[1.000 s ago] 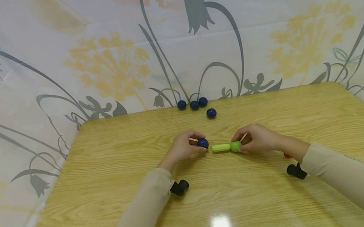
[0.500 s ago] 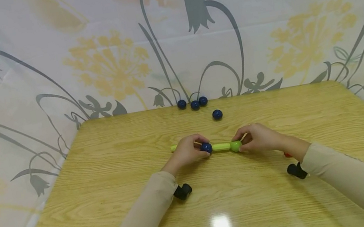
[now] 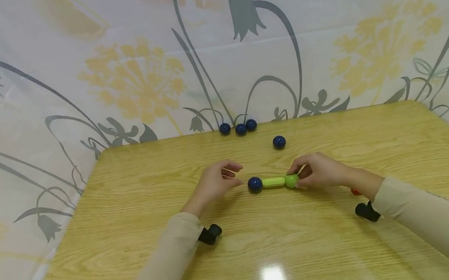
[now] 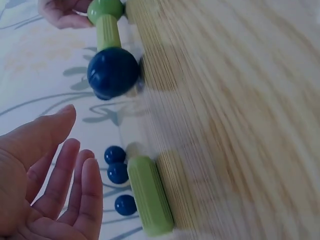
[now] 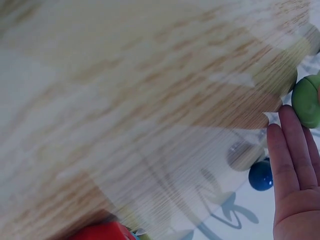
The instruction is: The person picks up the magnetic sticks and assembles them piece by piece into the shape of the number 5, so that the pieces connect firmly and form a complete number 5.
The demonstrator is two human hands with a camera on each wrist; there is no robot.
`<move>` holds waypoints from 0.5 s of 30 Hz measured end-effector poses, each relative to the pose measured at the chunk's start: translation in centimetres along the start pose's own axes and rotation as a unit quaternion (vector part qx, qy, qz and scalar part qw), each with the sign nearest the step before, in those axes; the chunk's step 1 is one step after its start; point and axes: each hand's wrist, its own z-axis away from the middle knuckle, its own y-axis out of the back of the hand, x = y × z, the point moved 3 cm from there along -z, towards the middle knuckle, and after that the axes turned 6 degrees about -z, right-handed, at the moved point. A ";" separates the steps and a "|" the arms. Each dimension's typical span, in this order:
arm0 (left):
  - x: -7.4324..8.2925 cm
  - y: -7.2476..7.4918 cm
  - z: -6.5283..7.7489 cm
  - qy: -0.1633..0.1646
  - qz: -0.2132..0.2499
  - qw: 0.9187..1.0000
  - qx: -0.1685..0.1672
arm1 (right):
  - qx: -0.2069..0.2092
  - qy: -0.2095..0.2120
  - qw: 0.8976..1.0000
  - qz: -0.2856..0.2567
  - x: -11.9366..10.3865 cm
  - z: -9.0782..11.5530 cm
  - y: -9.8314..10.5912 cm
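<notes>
A blue ball point(image 3: 255, 184), a light-green ribbed rod point(image 3: 273, 182) and a green ball point(image 3: 292, 180) lie in one line, end to end, on the wooden table. My right hand point(image 3: 317, 171) pinches the green ball between thumb and fingers. To the left of the blue ball, my left hand point(image 3: 219, 179) holds nothing, its thumb and fingers spread apart. Another light-green rod point(image 4: 150, 195) lies on the table near my left fingers in the left wrist view; from the head it is hidden behind that hand.
Three blue balls point(image 3: 240, 129) sit at the table's back edge by the patterned cloth point(image 3: 141, 74). One more blue ball point(image 3: 279, 142) lies nearer, beyond the joined pieces. A red piece point(image 5: 100, 232) is partly hidden by my right wrist in the head view.
My left hand brought the blue ball to the rod's free end, let go and drew back left. The loose blue ball behind has rolled rightward and slightly nearer. My right hand has stayed put.
</notes>
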 end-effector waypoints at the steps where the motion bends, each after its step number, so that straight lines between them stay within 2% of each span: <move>1: -0.1 0.3 0.0 -0.002 -0.005 1.000 0.002 | 0.000 0.000 1.000 -0.001 0.0 0.0 0.0; 8: -1.1 1.2 0.1 -0.024 -0.064 0.998 -0.003 | 0.004 0.008 1.000 0.004 0.1 0.0 0.0; 11: -1.8 1.4 0.2 -0.019 -0.086 0.996 0.001 | 0.004 0.009 1.000 0.004 0.1 0.0 0.0; 15: -2.5 1.6 0.3 0.002 -0.087 0.996 0.001 | 0.004 0.005 1.000 0.000 0.1 0.0 0.0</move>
